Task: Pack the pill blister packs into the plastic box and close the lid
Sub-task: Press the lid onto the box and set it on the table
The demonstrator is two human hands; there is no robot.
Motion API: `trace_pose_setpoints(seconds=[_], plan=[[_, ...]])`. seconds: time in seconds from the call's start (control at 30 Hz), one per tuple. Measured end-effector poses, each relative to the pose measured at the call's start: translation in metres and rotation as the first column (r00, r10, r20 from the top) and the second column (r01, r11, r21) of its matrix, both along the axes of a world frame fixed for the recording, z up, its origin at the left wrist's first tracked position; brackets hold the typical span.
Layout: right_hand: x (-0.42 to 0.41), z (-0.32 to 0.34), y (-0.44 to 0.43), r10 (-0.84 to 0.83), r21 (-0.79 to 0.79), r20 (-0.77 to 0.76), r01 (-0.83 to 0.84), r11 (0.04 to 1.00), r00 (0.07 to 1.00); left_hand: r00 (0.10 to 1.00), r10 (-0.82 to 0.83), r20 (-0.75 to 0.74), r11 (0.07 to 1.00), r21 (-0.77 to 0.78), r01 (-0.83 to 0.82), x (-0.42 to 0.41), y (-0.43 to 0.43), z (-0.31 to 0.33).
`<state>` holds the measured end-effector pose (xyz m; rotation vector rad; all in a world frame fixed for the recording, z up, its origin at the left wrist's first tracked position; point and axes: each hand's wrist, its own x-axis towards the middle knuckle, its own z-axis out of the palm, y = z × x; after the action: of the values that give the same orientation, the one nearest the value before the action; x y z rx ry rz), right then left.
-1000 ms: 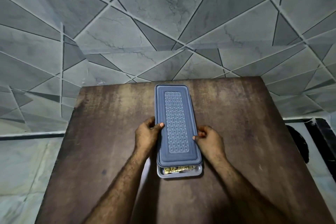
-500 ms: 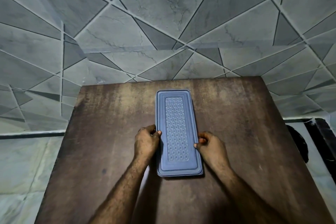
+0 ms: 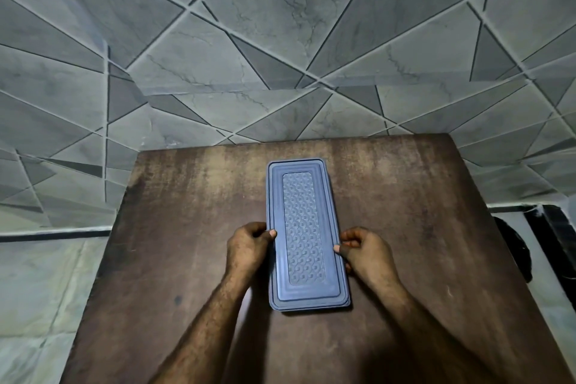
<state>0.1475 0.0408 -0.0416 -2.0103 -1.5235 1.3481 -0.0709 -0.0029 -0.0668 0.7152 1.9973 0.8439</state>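
A long blue-grey lid (image 3: 304, 227) with a patterned middle panel lies flat over the plastic box, covering it end to end, so the box body and the blister packs are hidden. The box stands lengthwise in the middle of the brown table (image 3: 174, 252). My left hand (image 3: 247, 248) grips the lid's left edge near its middle, thumb on top. At the right edge my right hand (image 3: 363, 251) holds the lid the same way, thumb tip on the rim.
The worn brown table reaches a grey tiled wall at its far edge. Pale floor shows to the left. A dark round object (image 3: 511, 246) lies off the table's right side.
One second ago the lid sat shifted away from me and gold blister packs showed at the box's near end. The lid has slid toward me and now covers the whole box.
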Motion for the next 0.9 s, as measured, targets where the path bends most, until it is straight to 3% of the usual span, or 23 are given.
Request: trace_pose_setpoints(seconds=[0.13,0.63,0.9], plan=[[-0.009,0.002,0.027,-0.035,0.005,-0.053,0.035,0.999,0.998,1.000,0.022,0.014,1.000,0.000,-0.022,-0.008,0.024,0.002],[-0.060,0.005,0.134,-0.030,0.159,0.049,0.021,0.987,0.998,0.994,0.101,0.027,0.994,0.042,-0.103,-0.035,0.134,-0.003],[-0.078,-0.007,0.161,-0.198,0.075,-0.085,0.205,0.976,0.976,0.959,0.201,0.201,0.979,-0.002,-0.205,-0.045,0.159,-0.020]])
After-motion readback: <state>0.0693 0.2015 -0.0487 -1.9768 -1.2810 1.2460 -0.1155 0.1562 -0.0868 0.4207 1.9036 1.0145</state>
